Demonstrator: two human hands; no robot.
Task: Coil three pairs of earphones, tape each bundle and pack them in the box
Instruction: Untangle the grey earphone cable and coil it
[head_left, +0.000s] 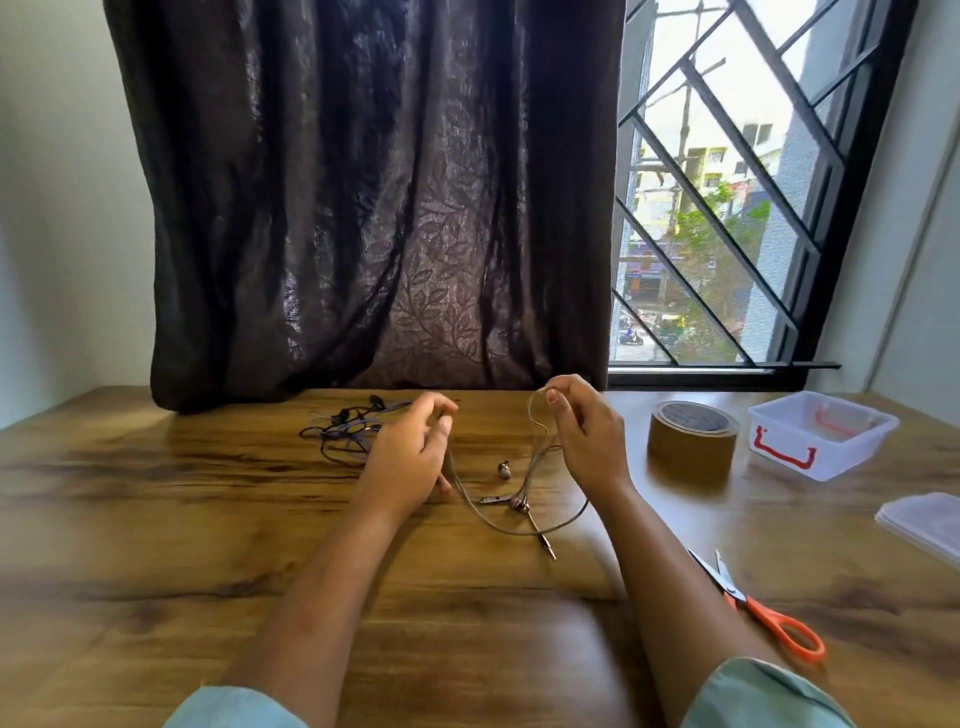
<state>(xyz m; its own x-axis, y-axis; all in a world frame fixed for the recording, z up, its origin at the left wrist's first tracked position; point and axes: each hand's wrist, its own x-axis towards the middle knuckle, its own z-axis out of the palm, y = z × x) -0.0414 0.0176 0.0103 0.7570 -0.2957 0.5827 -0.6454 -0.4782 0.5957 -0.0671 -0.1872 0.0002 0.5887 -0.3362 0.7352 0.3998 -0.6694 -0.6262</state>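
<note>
A thin grey earphone cable (519, 504) is pinched and held up by the right hand (587, 436) and gripped in the curled fingers of the left hand (410, 457). Its slack is draped on the wooden table (156, 519). Tangled blue-black earphones (343, 426) are seen far left. A brown tape roll (693, 434) and a clear plastic box (779, 452) are placed right.

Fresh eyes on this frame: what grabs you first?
The hands at mid-table: the right hand pinches a raised loop of the grey earphones, and the left hand grips another stretch of the same cable. Behind the left hand lies a tangled blue-black earphone heap. On the right sit the brown tape roll and the clear box, with the orange-handled scissors nearer the person.
</note>
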